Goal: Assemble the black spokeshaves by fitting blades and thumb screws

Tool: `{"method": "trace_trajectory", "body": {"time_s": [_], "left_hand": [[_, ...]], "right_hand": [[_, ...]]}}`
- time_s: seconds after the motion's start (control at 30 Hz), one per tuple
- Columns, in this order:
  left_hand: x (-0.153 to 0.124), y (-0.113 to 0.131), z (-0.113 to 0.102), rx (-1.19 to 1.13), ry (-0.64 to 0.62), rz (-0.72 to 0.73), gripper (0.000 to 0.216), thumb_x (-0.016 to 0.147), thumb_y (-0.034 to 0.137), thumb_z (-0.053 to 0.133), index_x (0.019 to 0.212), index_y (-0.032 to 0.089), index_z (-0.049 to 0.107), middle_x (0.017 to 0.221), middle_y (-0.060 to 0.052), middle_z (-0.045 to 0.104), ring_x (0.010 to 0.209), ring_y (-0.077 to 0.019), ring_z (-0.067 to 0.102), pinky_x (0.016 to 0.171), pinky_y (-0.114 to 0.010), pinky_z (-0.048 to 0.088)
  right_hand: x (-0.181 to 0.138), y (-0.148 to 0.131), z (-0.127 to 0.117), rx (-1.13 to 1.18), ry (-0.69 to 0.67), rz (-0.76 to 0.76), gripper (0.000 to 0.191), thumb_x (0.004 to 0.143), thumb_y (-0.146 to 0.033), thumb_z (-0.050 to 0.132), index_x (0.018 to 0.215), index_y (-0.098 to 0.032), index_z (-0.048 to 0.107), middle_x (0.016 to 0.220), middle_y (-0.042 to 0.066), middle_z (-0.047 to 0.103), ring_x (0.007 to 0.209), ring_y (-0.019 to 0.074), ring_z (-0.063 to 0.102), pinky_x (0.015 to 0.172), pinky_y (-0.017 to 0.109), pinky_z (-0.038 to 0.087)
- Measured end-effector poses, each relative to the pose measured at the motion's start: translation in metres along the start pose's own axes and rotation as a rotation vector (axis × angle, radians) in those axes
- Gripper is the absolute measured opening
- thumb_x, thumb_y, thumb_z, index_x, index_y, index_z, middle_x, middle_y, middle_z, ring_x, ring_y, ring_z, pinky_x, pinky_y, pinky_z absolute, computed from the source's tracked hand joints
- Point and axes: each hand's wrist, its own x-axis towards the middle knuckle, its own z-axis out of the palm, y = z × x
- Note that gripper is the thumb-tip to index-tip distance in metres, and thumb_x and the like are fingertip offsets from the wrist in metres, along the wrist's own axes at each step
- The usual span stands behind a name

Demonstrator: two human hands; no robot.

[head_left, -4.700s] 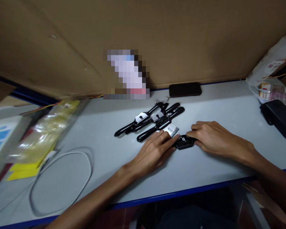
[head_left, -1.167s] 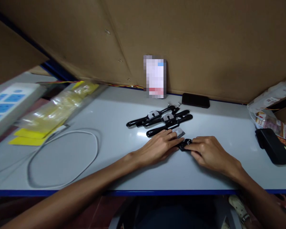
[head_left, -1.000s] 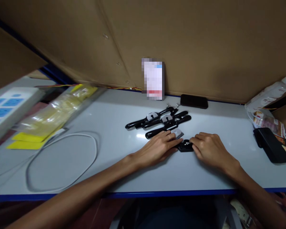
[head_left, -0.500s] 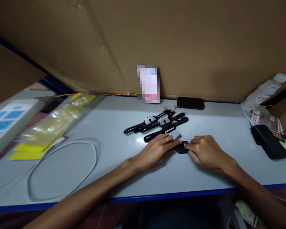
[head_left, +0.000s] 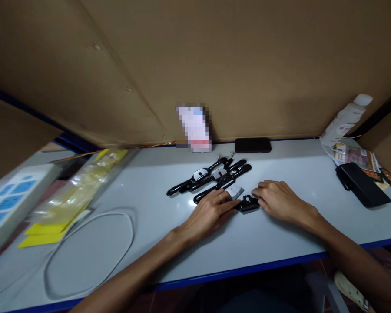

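A black spokeshave point(head_left: 248, 204) lies low over the table between my hands, a small silver screw showing on its middle. My left hand point(head_left: 213, 209) is closed round its left handle, which the fingers mostly hide. Curled at the spokeshave's right end is my right hand point(head_left: 276, 199), its fingers covering the handle on that side. Just beyond my left fingers rests a flat silver blade point(head_left: 235, 191). Behind it several more black spokeshaves point(head_left: 200, 174) lie in a loose, overlapping pile, two of them with silver plates on their middles.
Small silver screws point(head_left: 232, 154) and a dark phone point(head_left: 253, 145) lie near the cardboard wall, where a blurred-out screen point(head_left: 195, 128) leans. At right are a bottle point(head_left: 347, 119) and a black case point(head_left: 363, 184). A white cable point(head_left: 130, 234), plastic bags point(head_left: 84, 187) and a power strip point(head_left: 16, 200) occupy the left.
My right fingers have lifted off the screw on the spokeshave's middle and drawn back to its right end. My left hand keeps its hold. The camera view has shifted slightly.
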Motion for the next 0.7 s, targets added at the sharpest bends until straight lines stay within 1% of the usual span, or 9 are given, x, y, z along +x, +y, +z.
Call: {"method": "trace_trajectory", "body": {"time_s": [0.13,0.23,0.3,0.43,0.57,0.7], "left_hand": [[-0.0007,-0.0015,0.0015,-0.006,-0.002,-0.005,0.025,0.103,0.023,0.055,0.122,0.017,0.070,0.095,-0.007,0.068,0.084,-0.0208,0.062,0.072,-0.036,0.054],[-0.0002,-0.0017,0.0017,0.000,-0.026,-0.009,0.029,0.104,0.024,0.052,0.128,0.016,0.066,0.098,-0.008,0.067,0.085,-0.0214,0.061,0.073,-0.038,0.055],[0.0005,-0.0017,0.0014,-0.002,-0.047,-0.012,0.031,0.104,0.023,0.050,0.131,0.016,0.064,0.100,-0.009,0.066,0.087,-0.0220,0.060,0.074,-0.038,0.055],[0.0013,-0.0022,0.0013,-0.005,-0.063,-0.001,0.031,0.104,0.023,0.050,0.131,0.018,0.064,0.100,-0.009,0.065,0.088,-0.0221,0.060,0.075,-0.039,0.055],[0.0004,-0.0032,0.0029,-0.003,-0.030,0.005,0.028,0.105,0.024,0.051,0.126,0.018,0.068,0.098,-0.008,0.066,0.087,-0.0215,0.060,0.074,-0.037,0.055],[-0.0007,-0.0028,0.0043,0.042,-0.007,0.023,0.027,0.105,0.024,0.051,0.124,0.017,0.069,0.097,-0.008,0.066,0.086,-0.0212,0.061,0.072,-0.036,0.055]], "right_hand": [[-0.0007,-0.0017,0.0005,0.050,0.012,-0.019,0.027,0.087,-0.006,0.048,0.086,-0.016,0.073,0.087,0.009,0.070,0.078,0.0197,0.059,0.060,0.034,0.028],[-0.0005,-0.0017,0.0019,0.070,-0.001,-0.022,0.029,0.086,-0.005,0.049,0.096,-0.016,0.073,0.091,0.009,0.071,0.080,0.0200,0.059,0.061,0.034,0.028],[-0.0001,-0.0018,0.0025,0.077,-0.023,-0.024,0.030,0.087,-0.006,0.049,0.099,-0.017,0.073,0.092,0.009,0.071,0.082,0.0201,0.060,0.062,0.034,0.028],[0.0001,-0.0020,0.0014,0.067,-0.061,-0.018,0.027,0.088,-0.006,0.049,0.094,-0.017,0.073,0.092,0.008,0.072,0.084,0.0206,0.060,0.062,0.034,0.027],[0.0001,-0.0016,-0.0007,0.039,-0.057,0.022,0.024,0.088,-0.008,0.050,0.090,-0.017,0.072,0.091,0.009,0.072,0.079,0.0193,0.059,0.061,0.034,0.025],[-0.0001,-0.0011,0.0001,0.039,-0.063,0.021,0.024,0.088,-0.009,0.050,0.082,-0.018,0.072,0.085,0.008,0.072,0.077,0.0187,0.058,0.059,0.035,0.022]]}}
